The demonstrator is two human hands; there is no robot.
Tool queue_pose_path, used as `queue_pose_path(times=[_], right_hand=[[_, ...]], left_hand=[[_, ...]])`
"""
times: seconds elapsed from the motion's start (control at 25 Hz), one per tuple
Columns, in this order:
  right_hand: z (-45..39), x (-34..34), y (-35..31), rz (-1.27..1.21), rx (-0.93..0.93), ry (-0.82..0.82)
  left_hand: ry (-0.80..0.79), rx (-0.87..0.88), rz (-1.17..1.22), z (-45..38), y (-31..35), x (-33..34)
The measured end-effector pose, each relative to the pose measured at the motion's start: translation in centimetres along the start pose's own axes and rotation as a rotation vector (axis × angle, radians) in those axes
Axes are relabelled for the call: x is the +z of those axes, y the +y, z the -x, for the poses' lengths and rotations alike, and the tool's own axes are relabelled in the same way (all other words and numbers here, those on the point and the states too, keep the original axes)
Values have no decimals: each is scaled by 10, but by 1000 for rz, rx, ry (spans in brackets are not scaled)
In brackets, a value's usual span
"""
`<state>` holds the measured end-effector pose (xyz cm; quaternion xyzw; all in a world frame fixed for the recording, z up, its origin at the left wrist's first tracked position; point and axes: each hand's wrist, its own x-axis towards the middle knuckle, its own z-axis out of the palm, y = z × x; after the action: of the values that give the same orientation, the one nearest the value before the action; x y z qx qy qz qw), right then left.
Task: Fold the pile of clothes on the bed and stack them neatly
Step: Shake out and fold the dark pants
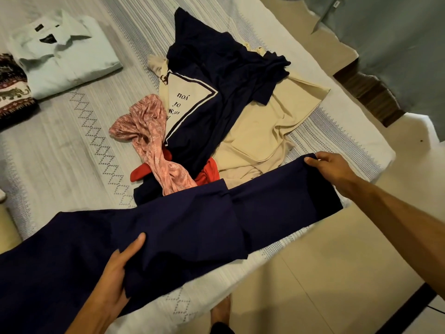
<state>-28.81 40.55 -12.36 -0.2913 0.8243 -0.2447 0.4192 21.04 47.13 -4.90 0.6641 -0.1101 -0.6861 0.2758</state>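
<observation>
Navy trousers (168, 237) lie stretched across the near edge of the bed (72, 153), nearest the viewer. Left hand (118, 273) grips a fold of them, thumb on top, fingers curled under the cloth. Right hand (334, 167) pinches their far end. Between and beyond both hands sits the unfolded pile (228, 104): navy, cream, pink and red garments. Well beyond the left hand, a folded pale shirt (65, 54) lies beside a patterned folded cloth (13, 90).
</observation>
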Motion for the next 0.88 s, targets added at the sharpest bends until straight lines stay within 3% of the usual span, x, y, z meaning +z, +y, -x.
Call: queue_pose_path(times=[0.12, 0.2, 0.28, 0.36, 0.44, 0.52, 0.6, 0.68, 0.76, 0.88], right_hand=[[-3, 10, 6, 52, -49, 122], [-4, 7, 10, 29, -47, 83], [-6, -3, 13, 13, -18, 39], [-6, -10, 10, 86, -13, 128], [3, -14, 4, 125, -14, 187], [21, -18, -6, -173, 143, -72], [33, -26, -4, -359, 361, -343], [34, -31, 1, -391, 343, -375], [35, -25, -7, -398, 317, -323], [46, -1, -33, -208, 258, -282]], left_hand=[[-121, 87, 2, 22, 14, 51], [-283, 147, -64, 33, 16, 102], [-598, 128, -204, 40, 13, 154], [-971, 50, -439, 40, 5, 191], [-1076, 90, -671, 33, -1, 200], [-888, 325, -709, 17, -2, 182], [-531, 660, -802, -13, 0, 142], [-183, 939, -1130, -49, 12, 96], [-129, 815, -1437, -80, 30, 65], [-305, 600, -1637, -104, 48, 60]])
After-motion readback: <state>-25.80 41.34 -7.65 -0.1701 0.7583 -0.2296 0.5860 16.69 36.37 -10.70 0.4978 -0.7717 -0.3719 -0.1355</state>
